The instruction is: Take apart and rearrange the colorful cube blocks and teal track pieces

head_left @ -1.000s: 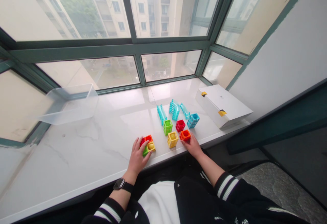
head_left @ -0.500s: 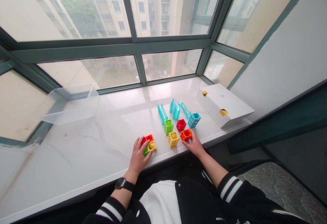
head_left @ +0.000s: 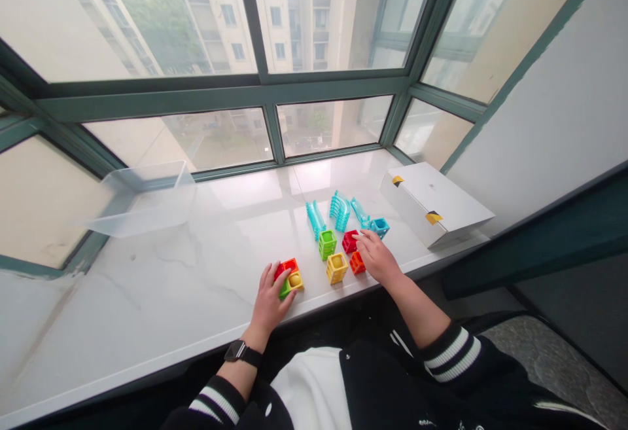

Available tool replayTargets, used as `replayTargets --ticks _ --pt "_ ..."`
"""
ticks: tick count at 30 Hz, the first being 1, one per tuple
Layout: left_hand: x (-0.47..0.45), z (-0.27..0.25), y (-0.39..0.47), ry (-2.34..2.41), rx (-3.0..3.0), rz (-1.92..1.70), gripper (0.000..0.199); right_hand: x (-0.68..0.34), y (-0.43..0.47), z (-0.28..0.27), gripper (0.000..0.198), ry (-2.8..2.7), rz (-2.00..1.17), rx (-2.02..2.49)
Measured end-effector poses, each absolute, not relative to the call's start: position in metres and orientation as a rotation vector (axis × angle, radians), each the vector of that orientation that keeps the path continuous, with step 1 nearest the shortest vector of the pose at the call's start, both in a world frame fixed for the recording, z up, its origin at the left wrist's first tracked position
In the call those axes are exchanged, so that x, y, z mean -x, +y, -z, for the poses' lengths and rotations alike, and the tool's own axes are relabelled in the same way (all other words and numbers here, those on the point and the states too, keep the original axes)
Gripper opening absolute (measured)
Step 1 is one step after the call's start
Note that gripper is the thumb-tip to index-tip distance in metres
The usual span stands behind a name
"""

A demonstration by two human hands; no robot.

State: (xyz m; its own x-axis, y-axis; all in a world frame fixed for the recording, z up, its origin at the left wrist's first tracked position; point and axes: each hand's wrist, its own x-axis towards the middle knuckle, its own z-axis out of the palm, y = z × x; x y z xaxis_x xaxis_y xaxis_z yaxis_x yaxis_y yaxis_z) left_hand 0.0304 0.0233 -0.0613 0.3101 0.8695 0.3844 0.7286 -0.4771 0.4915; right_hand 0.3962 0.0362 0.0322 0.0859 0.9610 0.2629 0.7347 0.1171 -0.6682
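My left hand point(head_left: 271, 297) is closed around a small cluster of joined toy building blocks, its fingers over the red and green ones. A yellow block point(head_left: 295, 280) and an orange block point(head_left: 290, 265) of that cluster show beside the fingers. My right hand point(head_left: 377, 254) is above the loose blocks, fingers stretched out to the edge of a dark red block point(head_left: 349, 241); whether they press on it I cannot tell. Partly under this hand are an orange-red block point(head_left: 357, 262) and a blue block point(head_left: 380, 227). To their left stand a yellow block point(head_left: 337, 268) and a green block point(head_left: 327, 245).
Behind the blocks lie a straight turquoise track piece point(head_left: 316, 220), a curved one point(head_left: 339, 211) and another slim one point(head_left: 360, 213). A white box point(head_left: 439, 201) sits at the right, a clear plastic bin point(head_left: 147, 204) at the far left. Windows border the white sill point(head_left: 196, 273).
My right hand has left the orange-red block and moved forward to the dark red one, now covering part of the blue block. My left hand keeps its hold on the cluster.
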Motion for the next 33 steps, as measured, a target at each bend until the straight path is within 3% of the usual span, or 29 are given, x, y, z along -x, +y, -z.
replayTargets --ticks 7,22,28,33 --pt "-0.032 0.060 0.023 1.468 -2.356 -0.908 0.047 -0.394 0.060 -0.005 0.040 -1.844 -0.339 1.733" --pt "-0.032 0.059 0.023 1.464 -2.349 -0.906 0.047 -0.392 0.061 -0.007 0.041 -1.920 -0.268 1.744" --pt "-0.032 0.060 0.023 1.456 -2.340 -0.921 0.049 -0.382 0.051 -0.049 0.039 -1.842 -0.163 1.622" --pt "-0.032 0.060 0.024 1.444 -2.292 -0.965 0.065 -0.338 0.021 -0.104 0.035 -1.810 -0.163 1.161"
